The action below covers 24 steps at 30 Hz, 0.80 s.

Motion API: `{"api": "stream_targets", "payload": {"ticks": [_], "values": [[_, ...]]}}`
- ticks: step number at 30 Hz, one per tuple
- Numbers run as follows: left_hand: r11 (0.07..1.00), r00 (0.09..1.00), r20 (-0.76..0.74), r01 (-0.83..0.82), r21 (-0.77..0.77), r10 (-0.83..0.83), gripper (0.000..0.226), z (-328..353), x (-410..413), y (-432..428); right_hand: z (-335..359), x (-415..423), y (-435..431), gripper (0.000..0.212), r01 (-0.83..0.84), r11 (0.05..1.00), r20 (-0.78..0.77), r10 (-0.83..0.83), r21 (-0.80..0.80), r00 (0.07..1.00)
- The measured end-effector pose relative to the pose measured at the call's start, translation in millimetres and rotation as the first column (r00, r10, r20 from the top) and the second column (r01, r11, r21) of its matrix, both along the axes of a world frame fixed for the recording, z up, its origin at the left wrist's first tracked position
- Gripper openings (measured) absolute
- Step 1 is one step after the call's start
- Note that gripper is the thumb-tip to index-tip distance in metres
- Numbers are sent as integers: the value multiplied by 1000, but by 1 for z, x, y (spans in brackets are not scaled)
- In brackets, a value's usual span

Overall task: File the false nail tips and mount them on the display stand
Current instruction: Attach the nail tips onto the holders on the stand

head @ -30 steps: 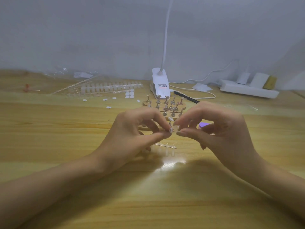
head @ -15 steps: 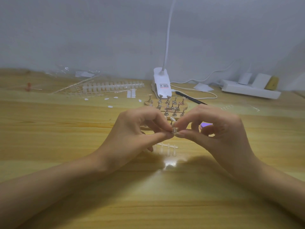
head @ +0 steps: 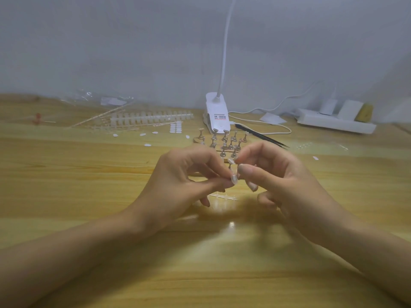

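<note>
My left hand pinches a small clear nail tip between thumb and forefinger, just above the table. My right hand is beside it with curled fingers; its thumb tip is close to the nail tip, and I see nothing held in it. Right behind the fingertips stands the display stand, a wooden base with several metal pegs. Its front peg carries a clear tip next to my right forefinger. A short strip of nail tips lies on the table under my hands.
Long strips of nail tips and small white adhesive tabs lie at the back left. A white clip lamp stands behind the stand, black tweezers to its right, and a power strip at the back right.
Both hands pinched the nail tip together before. My right hand's fingers have now come off it and drawn slightly right, and the left hand alone holds the tip.
</note>
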<state>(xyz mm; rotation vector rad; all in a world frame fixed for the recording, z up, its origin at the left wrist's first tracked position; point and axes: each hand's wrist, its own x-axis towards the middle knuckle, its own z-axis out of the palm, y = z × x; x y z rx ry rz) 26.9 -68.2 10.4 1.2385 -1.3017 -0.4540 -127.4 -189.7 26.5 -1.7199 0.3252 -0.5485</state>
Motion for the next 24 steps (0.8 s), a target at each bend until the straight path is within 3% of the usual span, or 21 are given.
{"api": "stream_targets", "payload": {"ticks": [6, 14, 19, 24], "values": [[1000, 1000, 11, -7, -12, 7, 14, 1, -2, 0, 0, 1, 3, 13, -41, 989, -72, 51, 139, 996], [993, 998, 41, -36, -111, 41, 7, 2, -6, 2, -3, 3, 13, 10, -165, 892, 69, 150, 421, 986], [990, 997, 64, -45, -130, 54, 11, 3, -8, 2, -7, 5, 15, 15, -167, 877, 131, 120, 451, 984], [997, 998, -56, -30, -69, 27, 8, 3, -7, -2, -3, 5, 3, 16, -156, 890, 135, 108, 428, 985]]}}
